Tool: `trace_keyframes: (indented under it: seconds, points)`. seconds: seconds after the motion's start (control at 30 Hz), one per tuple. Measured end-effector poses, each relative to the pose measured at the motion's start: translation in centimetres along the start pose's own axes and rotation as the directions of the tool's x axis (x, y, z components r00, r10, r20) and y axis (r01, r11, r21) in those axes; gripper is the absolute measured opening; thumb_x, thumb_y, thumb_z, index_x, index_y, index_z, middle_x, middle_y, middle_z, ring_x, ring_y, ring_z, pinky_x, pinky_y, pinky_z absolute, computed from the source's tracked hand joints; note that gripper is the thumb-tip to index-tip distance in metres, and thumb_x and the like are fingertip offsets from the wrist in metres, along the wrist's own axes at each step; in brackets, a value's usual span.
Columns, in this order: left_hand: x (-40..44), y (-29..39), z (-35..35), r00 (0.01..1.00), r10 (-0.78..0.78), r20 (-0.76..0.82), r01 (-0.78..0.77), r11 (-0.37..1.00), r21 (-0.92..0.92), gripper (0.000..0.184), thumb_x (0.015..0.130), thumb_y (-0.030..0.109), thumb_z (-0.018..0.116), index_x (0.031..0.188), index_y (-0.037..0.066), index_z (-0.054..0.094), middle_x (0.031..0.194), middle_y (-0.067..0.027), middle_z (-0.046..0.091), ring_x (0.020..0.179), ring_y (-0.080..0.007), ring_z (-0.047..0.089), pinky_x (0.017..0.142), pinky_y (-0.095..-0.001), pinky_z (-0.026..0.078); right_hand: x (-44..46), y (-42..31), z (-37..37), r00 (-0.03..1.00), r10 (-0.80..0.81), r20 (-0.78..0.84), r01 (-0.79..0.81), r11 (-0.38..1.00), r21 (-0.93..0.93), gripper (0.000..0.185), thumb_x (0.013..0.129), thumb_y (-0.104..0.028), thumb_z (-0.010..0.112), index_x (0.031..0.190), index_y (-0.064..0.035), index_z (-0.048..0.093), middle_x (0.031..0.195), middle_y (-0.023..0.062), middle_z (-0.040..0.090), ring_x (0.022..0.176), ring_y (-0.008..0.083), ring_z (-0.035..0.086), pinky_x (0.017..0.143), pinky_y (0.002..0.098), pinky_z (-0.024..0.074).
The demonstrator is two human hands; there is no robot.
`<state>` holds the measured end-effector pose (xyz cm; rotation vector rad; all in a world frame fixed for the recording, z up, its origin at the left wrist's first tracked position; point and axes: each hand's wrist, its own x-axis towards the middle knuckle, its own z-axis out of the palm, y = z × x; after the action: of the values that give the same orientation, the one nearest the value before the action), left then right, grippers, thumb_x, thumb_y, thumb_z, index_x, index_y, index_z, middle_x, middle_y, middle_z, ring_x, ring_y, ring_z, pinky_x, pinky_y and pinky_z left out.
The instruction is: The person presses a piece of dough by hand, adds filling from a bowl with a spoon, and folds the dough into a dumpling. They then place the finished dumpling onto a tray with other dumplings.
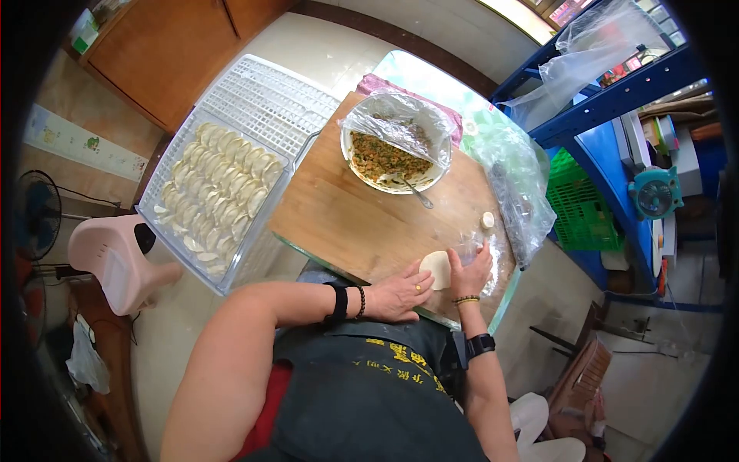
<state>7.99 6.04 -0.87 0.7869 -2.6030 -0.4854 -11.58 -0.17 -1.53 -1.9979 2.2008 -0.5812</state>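
A flat round dough wrapper (437, 270) lies on the wooden board (346, 223), near its front edge. My left hand (400, 294) rests beside it on the left, fingers stretched out and its fingertips at the wrapper's edge. On the wrapper's right side is my right hand (470, 271), fingers apart, over the floured part of the board; whether something lies under its palm is hard to see. Small dough pieces (487, 221) sit just beyond my right hand. A bowl of chopped filling (389, 158) with a spoon (418, 192) stands at the back, partly covered by plastic film.
A clear tray (289, 175) full of folded dumplings (219, 192) stands left on a white rack (269, 96). Plastic bags (512, 185) lie along the board's right side. Beyond are a green basket (577, 204) and blue shelving (616, 85). A pink stool (108, 250) stands left.
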Motion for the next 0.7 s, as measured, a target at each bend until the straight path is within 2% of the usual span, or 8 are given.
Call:
trace_keyframes:
  seconds: [0.07, 0.2, 0.27, 0.33, 0.4, 0.57, 0.6, 0.7]
  points:
    - [0.0, -0.3, 0.2, 1.000, 0.008, 0.011, -0.008, 1.000, 0.016, 0.065, 0.082, 0.048, 0.062, 0.120, -0.004, 0.052, 0.125, -0.0224, 0.049, 0.129, -0.0347, 0.037, 0.114, -0.0539, 0.019, 0.6, 0.3, 0.0, 0.995, 0.091, -0.046, -0.083, 0.985, 0.150, 0.073, 0.078, -0.032, 0.073, 0.137, -0.0047, 0.041, 0.113, 0.0151, 0.056, 0.109, 0.0339, 0.052, 0.092, 0.0489, 0.0376]
    - [-0.1, -0.5, -0.7, 0.995, -0.088, 0.053, 0.090, 0.995, -0.040, 0.065, 0.081, 0.047, 0.063, 0.117, -0.006, 0.052, 0.122, -0.0223, 0.050, 0.126, -0.0355, 0.040, 0.114, -0.0541, 0.019, 0.4, 0.1, -1.1, 0.999, 0.042, 0.018, -0.045, 0.966, 0.253, 0.069, 0.078, -0.026, 0.073, 0.136, -0.0046, 0.043, 0.113, 0.0166, 0.056, 0.106, 0.0344, 0.054, 0.091, 0.0464, 0.0393]
    - [-0.3, -0.4, -1.0, 0.998, -0.054, 0.034, 0.054, 0.998, -0.008, 0.064, 0.081, 0.046, 0.063, 0.117, -0.005, 0.051, 0.124, -0.0223, 0.048, 0.127, -0.0357, 0.039, 0.113, -0.0548, 0.019, -0.7, -1.2, -1.5, 0.931, -0.362, -0.040, 0.362, 0.907, 0.216, 0.066, 0.078, -0.018, 0.070, 0.137, -0.0043, 0.043, 0.115, 0.0192, 0.056, 0.106, 0.0359, 0.055, 0.090, 0.0444, 0.0408]
    - [-0.4, -0.3, -1.3, 0.999, -0.029, 0.018, 0.028, 0.999, 0.025, 0.062, 0.081, 0.045, 0.064, 0.117, -0.004, 0.050, 0.125, -0.0223, 0.046, 0.128, -0.0358, 0.037, 0.113, -0.0554, 0.020, -2.6, -2.9, -1.9, 0.916, -0.398, 0.050, 0.376, 0.895, 0.241, 0.064, 0.080, -0.017, 0.067, 0.137, -0.0042, 0.043, 0.121, 0.0200, 0.054, 0.110, 0.0360, 0.053, 0.092, 0.0456, 0.0388]
    - [-0.7, -0.3, -1.5, 0.982, -0.037, 0.186, 0.040, 0.999, -0.012, 0.062, 0.081, 0.046, 0.063, 0.117, -0.003, 0.050, 0.126, -0.0220, 0.046, 0.129, -0.0357, 0.037, 0.113, -0.0551, 0.020, -4.0, -4.1, -1.2, 0.883, -0.456, 0.110, 0.453, 0.890, 0.049, 0.065, 0.080, -0.022, 0.067, 0.137, -0.0037, 0.042, 0.124, 0.0190, 0.053, 0.113, 0.0352, 0.051, 0.094, 0.0472, 0.0363]
    - [-1.5, -0.6, -1.1, 1.000, -0.019, 0.025, 0.021, 0.998, -0.063, 0.063, 0.082, 0.047, 0.061, 0.119, -0.003, 0.051, 0.125, -0.0212, 0.048, 0.128, -0.0354, 0.038, 0.113, -0.0546, 0.019, -0.8, -3.2, 0.3, 0.978, -0.171, 0.124, 0.174, 0.985, -0.018, 0.072, 0.081, -0.041, 0.068, 0.136, -0.0032, 0.041, 0.121, 0.0179, 0.054, 0.113, 0.0343, 0.051, 0.094, 0.0488, 0.0350]
    - [-1.5, -0.6, -1.0, 0.997, -0.002, -0.072, 0.000, 1.000, -0.022, 0.063, 0.082, 0.047, 0.061, 0.120, -0.003, 0.052, 0.123, -0.0212, 0.050, 0.126, -0.0352, 0.041, 0.113, -0.0546, 0.019, 0.0, -2.6, 0.4, 0.976, -0.179, 0.121, 0.183, 0.983, -0.020, 0.072, 0.081, -0.041, 0.068, 0.136, -0.0032, 0.041, 0.121, 0.0179, 0.054, 0.113, 0.0343, 0.051, 0.094, 0.0488, 0.0350]
    - [-1.2, -0.8, -1.1, 0.999, -0.011, -0.032, 0.011, 1.000, 0.006, 0.064, 0.083, 0.047, 0.061, 0.122, -0.003, 0.050, 0.124, -0.0218, 0.050, 0.127, -0.0364, 0.040, 0.113, -0.0548, 0.019, 1.6, -1.6, 1.2, 1.000, -0.025, 0.008, 0.024, 0.991, 0.131, 0.072, 0.081, -0.035, 0.069, 0.138, -0.0027, 0.039, 0.115, 0.0178, 0.056, 0.107, 0.0358, 0.053, 0.093, 0.0510, 0.0358]
